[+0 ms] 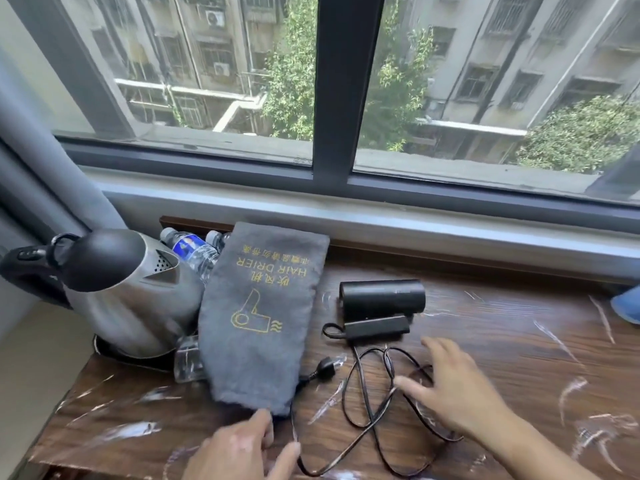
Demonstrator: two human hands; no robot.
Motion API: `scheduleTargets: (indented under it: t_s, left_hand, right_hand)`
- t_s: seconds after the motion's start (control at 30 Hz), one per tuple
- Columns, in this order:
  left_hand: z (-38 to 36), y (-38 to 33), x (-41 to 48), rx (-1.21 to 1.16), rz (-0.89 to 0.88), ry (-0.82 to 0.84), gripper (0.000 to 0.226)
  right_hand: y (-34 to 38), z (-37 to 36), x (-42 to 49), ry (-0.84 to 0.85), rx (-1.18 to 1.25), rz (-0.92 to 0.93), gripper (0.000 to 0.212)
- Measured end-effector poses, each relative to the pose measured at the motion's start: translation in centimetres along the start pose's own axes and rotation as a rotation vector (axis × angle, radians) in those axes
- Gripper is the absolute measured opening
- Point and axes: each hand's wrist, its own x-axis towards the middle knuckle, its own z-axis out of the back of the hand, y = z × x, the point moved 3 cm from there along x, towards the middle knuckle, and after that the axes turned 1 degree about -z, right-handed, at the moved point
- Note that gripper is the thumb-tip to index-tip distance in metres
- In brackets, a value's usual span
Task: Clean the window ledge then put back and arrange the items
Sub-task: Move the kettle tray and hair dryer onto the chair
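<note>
1. Wood surface [485,341] under a big window [346,81], marked all over with white streaks. Looks wiped already, at a guess.
2. Far left: kettle [121,292], with bottles [194,251] just behind it.
3. Beside the kettle: grey bag [263,317] marked HAIR DRIER, lying flat, open end toward the near edge.
4. Right of the bag, in the middle of the surface: black dryer [381,299], folded up. Cord [367,393] spread in loose loops toward the near edge, plug [325,367] just beside the bag.
5. Left hand [239,448]: fingers loose, thumb held apart, a fingertip touching the bag's near end. Nothing gripped.
6. Right hand [453,389]: spread wide and flat over the cord loops, a bit blurred. Holds nothing. Touching the cord or just above it, cannot tell.
7. Step in hand, most likely: putting things back, starting with the dryer and its bag.
8. Next move calls for: gathering the messy cord into a small bundle, lifting the bag's mouth open, then sliding the dryer inside. Easy to snag a loop or leave the plug hanging out.
</note>
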Motion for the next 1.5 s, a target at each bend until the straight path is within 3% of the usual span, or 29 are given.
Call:
scheduleTargets:
  t_s: [0.13,0.3,0.47,0.53,0.63,0.83,0.93,1.13,1.23,1.33,1.43,1.5]
  left_hand:
    - [-3.5,-1.0,-1.4,-0.188,0.118,0.003,0.040]
    - [-4.6,-3.2,-1.3,-0.216,0.056,-0.068,0.027]
    - [-4.9,-5.1,-1.1,-0.229,-0.059,-0.102,0.042]
    - [-4.8,-5.5,-0.7,-0.221,-0.110,-0.133,0.043]
    - [-4.9,-5.7,0.0,-0.214,-0.104,-0.196,0.025]
    - [-5.0,-7.1,1.1,-0.132,0.002,-0.112,0.084]
    - [-4.8,-7.2,1.6,-0.102,0.038,-0.087,0.093]
    - [-3.6,-7.9,2.3,-0.043,0.144,0.013,0.080]
    - [-2.8,-7.7,3.0,-0.053,0.200,0.029,0.054]
    - [-2.5,-6.4,3.7,-0.214,0.228,-0.011,0.031]
    - [-2.0,-5.6,4.1,-0.277,0.255,-0.037,0.038]
    - [-1.8,-5.3,4.4,-0.333,0.278,-0.029,0.045]
  right_hand:
    - [1.1,-2.1,-0.8,0.020,-0.112,0.196,0.094]
    - [1.0,-3.7,-0.6,-0.124,-0.209,0.432,0.089]
    - [2.0,-2.5,0.8,-0.262,-0.266,0.576,0.024]
    - [2.3,-2.2,0.7,-0.200,-0.139,0.589,0.018]
    - [3.5,-1.6,0.1,-0.089,0.121,0.591,0.014]
    - [7.2,-1.3,-1.7,-0.195,0.453,0.580,0.017]
    - [8.6,-0.9,-2.5,-0.222,0.553,0.549,0.025]
    - [10.0,0.0,-2.0,-0.091,0.629,0.516,0.025]
    - [10.8,0.2,-1.8,-0.016,0.682,0.474,0.023]
    - [10.6,2.5,-1.4,0.287,0.721,0.547,0.043]
    - [7.2,7.4,0.1,0.703,0.828,0.497,0.063]
    - [4.7,10.4,1.8,0.800,0.922,0.383,0.061]
